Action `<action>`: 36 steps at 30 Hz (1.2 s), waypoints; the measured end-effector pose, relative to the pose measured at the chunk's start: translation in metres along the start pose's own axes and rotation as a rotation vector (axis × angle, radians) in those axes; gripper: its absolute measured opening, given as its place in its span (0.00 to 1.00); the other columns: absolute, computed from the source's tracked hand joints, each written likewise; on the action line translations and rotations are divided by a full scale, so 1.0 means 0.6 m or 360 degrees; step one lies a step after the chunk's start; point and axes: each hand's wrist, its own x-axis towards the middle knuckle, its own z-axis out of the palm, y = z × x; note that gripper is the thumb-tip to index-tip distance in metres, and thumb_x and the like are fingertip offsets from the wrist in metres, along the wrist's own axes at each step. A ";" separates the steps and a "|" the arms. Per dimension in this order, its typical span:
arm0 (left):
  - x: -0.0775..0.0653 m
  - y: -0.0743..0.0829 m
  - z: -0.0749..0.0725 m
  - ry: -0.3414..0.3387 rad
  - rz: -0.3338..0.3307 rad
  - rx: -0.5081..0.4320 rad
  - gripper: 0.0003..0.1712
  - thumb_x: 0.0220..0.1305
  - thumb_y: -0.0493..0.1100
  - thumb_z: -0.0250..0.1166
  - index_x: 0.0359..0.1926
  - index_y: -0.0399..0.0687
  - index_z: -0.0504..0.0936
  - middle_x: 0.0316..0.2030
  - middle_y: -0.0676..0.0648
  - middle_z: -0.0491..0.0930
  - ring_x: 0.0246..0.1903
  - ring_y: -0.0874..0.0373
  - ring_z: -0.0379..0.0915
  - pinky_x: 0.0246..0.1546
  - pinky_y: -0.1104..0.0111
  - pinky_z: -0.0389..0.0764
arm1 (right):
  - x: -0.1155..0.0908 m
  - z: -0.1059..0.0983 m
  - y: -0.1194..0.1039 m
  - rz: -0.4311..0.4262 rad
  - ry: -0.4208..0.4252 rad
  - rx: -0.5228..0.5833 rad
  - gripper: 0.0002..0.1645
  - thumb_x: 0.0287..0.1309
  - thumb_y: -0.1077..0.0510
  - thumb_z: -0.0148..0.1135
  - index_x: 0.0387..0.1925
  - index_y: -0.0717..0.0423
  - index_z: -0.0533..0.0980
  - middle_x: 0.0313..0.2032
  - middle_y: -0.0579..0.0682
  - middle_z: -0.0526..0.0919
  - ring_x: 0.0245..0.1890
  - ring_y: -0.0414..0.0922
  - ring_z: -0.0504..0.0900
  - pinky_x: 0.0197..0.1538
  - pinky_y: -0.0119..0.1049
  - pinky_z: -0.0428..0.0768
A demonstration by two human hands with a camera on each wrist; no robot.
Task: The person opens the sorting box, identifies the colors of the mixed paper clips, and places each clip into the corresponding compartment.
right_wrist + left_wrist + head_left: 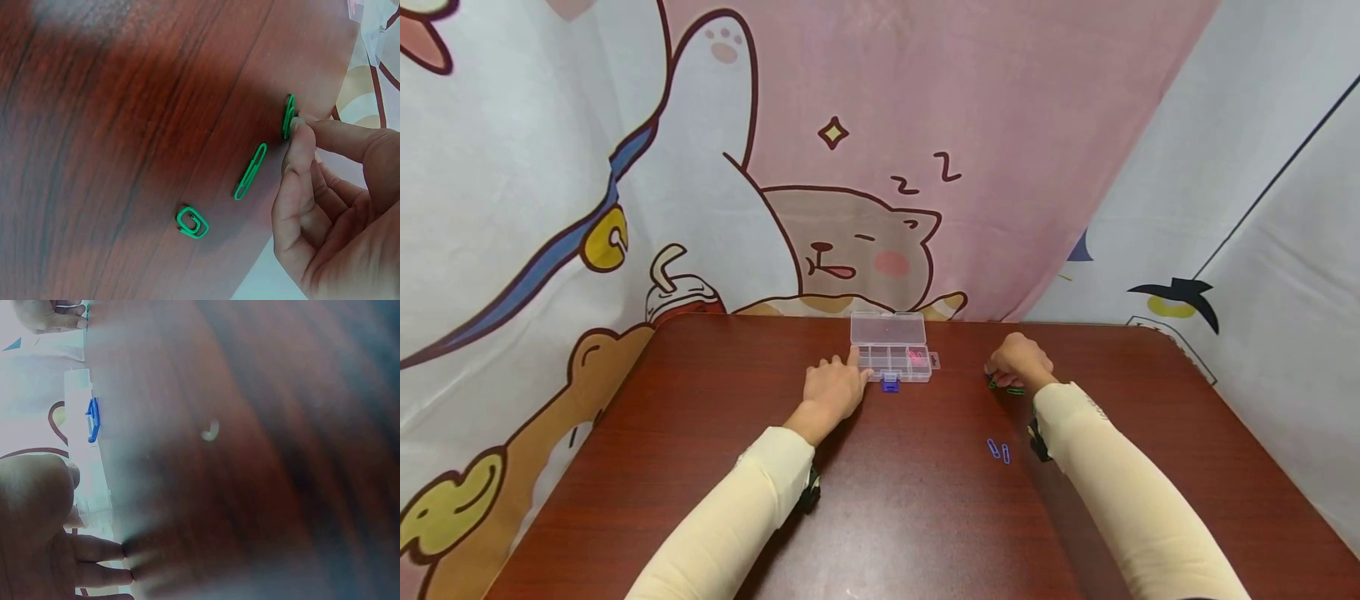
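A clear plastic compartment box (872, 376) stands at the back of the table, its lid (887, 329) raised. Pink paper clips (917, 357) lie in its right end. At the box's left end my left hand (835, 387) rests with spread, fairly straight fingers, thumb and index finger touching the box. To the right of the box, my right hand (1021, 360) pinches a green paper clip (288, 117) between thumb and index finger, close to the tabletop. Beside it lie another long green paper clip (250, 172) and a rounded green clip (192, 222).
Two blue paper clips (998, 451) lie on the brown table (917, 517), nearer me than the green ones. A blue latch (890, 384) juts from the box's front. A cartoon-printed curtain (1000, 125) hangs behind the table.
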 end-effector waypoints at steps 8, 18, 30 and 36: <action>-0.001 0.000 -0.002 0.0002 -0.0005 -0.0022 0.33 0.75 0.60 0.43 0.71 0.46 0.63 0.54 0.35 0.78 0.53 0.39 0.75 0.48 0.48 0.76 | -0.004 0.003 -0.010 0.0034 0.0036 -0.0022 0.10 0.54 0.57 0.65 0.22 0.56 0.84 0.18 0.49 0.84 0.18 0.43 0.82 0.20 0.36 0.75; -0.001 0.002 -0.005 -0.0039 -0.0013 -0.0035 0.33 0.76 0.60 0.42 0.72 0.47 0.62 0.56 0.35 0.77 0.55 0.39 0.74 0.49 0.48 0.76 | -0.001 0.002 -0.011 0.0051 0.0031 -0.0022 0.10 0.54 0.57 0.63 0.21 0.55 0.85 0.17 0.48 0.84 0.18 0.42 0.81 0.20 0.35 0.75; 0.001 0.001 0.000 -0.0055 -0.0024 -0.0070 0.33 0.76 0.60 0.42 0.72 0.47 0.62 0.57 0.35 0.76 0.56 0.38 0.73 0.49 0.48 0.76 | 0.001 -0.012 -0.002 -0.0010 -0.0062 0.0251 0.10 0.54 0.59 0.64 0.24 0.61 0.84 0.18 0.50 0.85 0.19 0.42 0.85 0.29 0.39 0.83; 0.002 0.001 0.000 -0.0069 -0.0029 -0.0083 0.33 0.76 0.60 0.42 0.72 0.46 0.61 0.59 0.34 0.75 0.57 0.37 0.72 0.51 0.47 0.75 | -0.003 -0.019 -0.008 -0.0072 -0.0319 0.0724 0.08 0.58 0.61 0.64 0.28 0.62 0.82 0.16 0.46 0.83 0.17 0.37 0.82 0.28 0.34 0.82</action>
